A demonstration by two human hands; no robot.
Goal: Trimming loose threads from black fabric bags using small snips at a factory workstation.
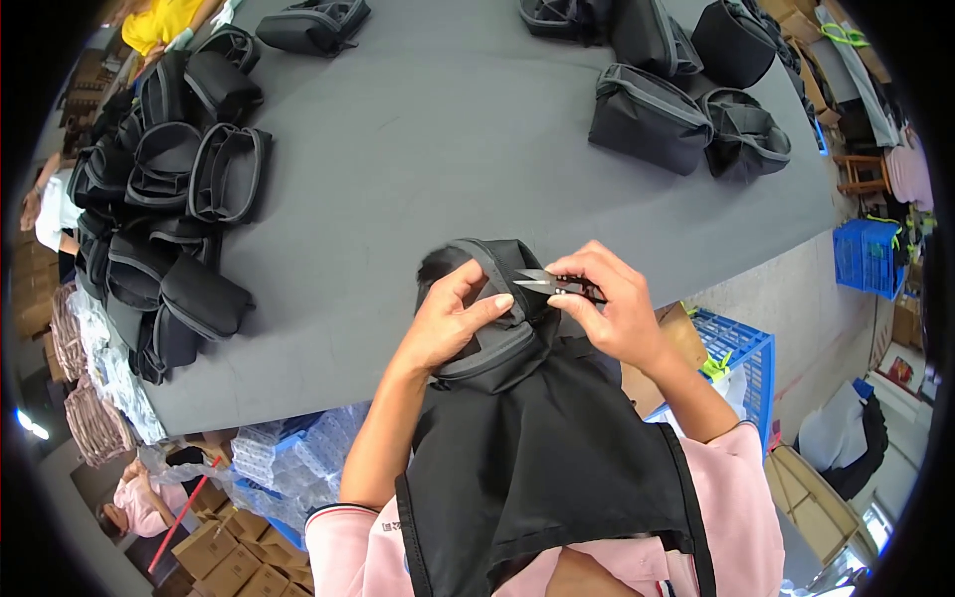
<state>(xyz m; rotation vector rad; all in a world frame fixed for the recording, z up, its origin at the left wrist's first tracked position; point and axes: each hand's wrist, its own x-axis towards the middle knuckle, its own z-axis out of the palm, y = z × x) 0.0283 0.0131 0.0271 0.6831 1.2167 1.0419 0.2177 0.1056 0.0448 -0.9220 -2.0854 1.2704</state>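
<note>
- Right grip (607, 303): my right hand is pinched round small thread snips (557, 287), blades pointing left toward the bag's rim, held between thumb and first fingers so the tips stay steady for fine work.
- Left grip (453, 318): my left hand is closed on the black bag (497, 328), thumb pressed on the grey-trimmed rim, fingers curled under the edge; this pulls the fabric flat and lifts the rim up to the blades.
- Black bag sits at the near edge of the grey bench (428, 149), partly on it and partly hanging down against my black apron (537, 468); kept close to my body, so both hands work right under my eyes.
- Snip tips are touching or just above the rim, right beside my left thumb; can't tell if any thread is between the blades.
- Heap of similar black bags (169, 199) lies stacked at the bench's left, well apart from my hands.
- More black bags (686, 109) stand at the far right of the bench, a few open-mouthed.
- Blue crates (741, 348) are on the floor to my right, below bench level.
- Cardboard boxes (224, 557) are on the floor lower left, near another person in pink.
</note>
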